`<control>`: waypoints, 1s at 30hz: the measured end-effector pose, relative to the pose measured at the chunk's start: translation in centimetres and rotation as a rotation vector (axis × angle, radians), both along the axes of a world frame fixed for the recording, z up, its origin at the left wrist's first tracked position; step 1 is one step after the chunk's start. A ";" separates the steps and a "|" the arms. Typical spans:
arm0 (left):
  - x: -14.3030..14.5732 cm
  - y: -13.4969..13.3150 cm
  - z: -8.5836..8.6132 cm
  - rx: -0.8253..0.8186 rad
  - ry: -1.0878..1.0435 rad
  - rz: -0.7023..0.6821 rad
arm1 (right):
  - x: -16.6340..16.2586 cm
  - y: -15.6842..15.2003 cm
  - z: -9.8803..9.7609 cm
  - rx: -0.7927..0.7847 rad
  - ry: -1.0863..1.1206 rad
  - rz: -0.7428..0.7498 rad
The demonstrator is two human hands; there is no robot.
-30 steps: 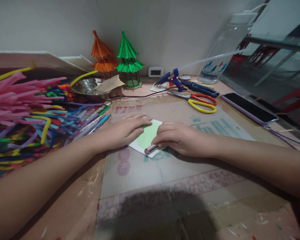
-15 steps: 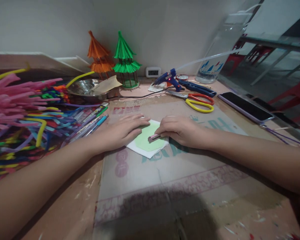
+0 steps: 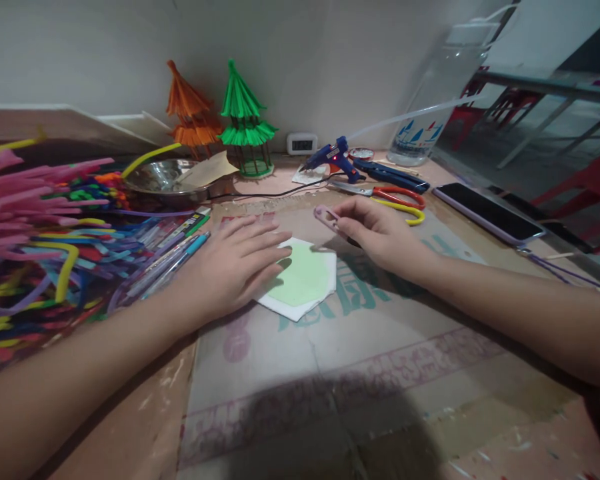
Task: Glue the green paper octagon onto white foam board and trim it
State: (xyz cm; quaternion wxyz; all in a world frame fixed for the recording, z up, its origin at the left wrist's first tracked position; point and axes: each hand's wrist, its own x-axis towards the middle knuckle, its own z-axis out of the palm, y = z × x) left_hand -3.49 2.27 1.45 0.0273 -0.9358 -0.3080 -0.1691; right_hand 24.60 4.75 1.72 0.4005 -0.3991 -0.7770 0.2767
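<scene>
My left hand lies flat with its fingers spread, fingertips on the left edge of a light green paper hexagon. Beneath the green piece is a slightly larger white board, also roughly six-sided, its border showing around it. My right hand is closed around a small pink utility knife, raised just beyond the upper right edge of the board. The knife's far end sticks out past my fingers; whether its blade is out I cannot tell. Both pieces rest on a printed cardboard sheet.
Scissors, a blue glue gun and a phone lie beyond my right hand. Pipe cleaners, pens and a metal bowl sit left. Behind stand orange and green pagoda models.
My right hand has lifted the knife off the green paper and moved it up and away. My left hand's fingers have spread and shifted slightly left.
</scene>
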 end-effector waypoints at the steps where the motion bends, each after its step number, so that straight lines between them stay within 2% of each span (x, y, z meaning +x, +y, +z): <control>1: 0.2 -0.4 0.1 0.008 0.017 -0.015 | -0.1 0.2 -0.3 -0.038 0.030 -0.002; 6: 1.2 -1.9 0.1 -0.123 0.166 -0.058 | -0.5 -0.2 -1.0 -0.093 0.013 0.159; 11: 1.6 -2.0 0.0 -0.261 0.205 -0.160 | -0.6 -0.4 -0.8 -0.112 -0.090 0.166; 14: 1.7 -2.8 0.4 -0.346 0.139 -0.162 | -0.7 -0.1 -1.0 -0.178 -0.025 0.169; 18: 1.7 -4.0 1.4 -0.544 -0.088 -0.267 | -0.7 0.1 -1.3 -0.211 -0.025 0.155; 20: 1.7 -3.9 1.6 -0.533 -0.182 -0.220 | -0.6 0.1 -1.3 -0.187 -0.036 0.156; 21: 1.6 -3.8 1.5 -0.474 -0.194 -0.161 | -0.6 0.1 -1.3 -0.174 -0.040 0.161; 23: 1.6 -3.2 1.0 -0.353 -0.104 -0.098 | -0.6 0.1 -1.2 -0.148 -0.045 0.169; 25: 1.6 -2.8 0.5 -0.327 0.024 -0.136 | -0.5 0.1 -1.2 -0.133 -0.054 0.168; 27: 1.5 -2.7 0.2 -0.370 0.081 -0.202 | -0.5 0.1 -1.3 -0.134 -0.062 0.162; 30: 1.4 -2.7 0.1 -0.428 -0.014 -0.204 | -0.6 0.1 -1.4 -0.158 -0.056 0.161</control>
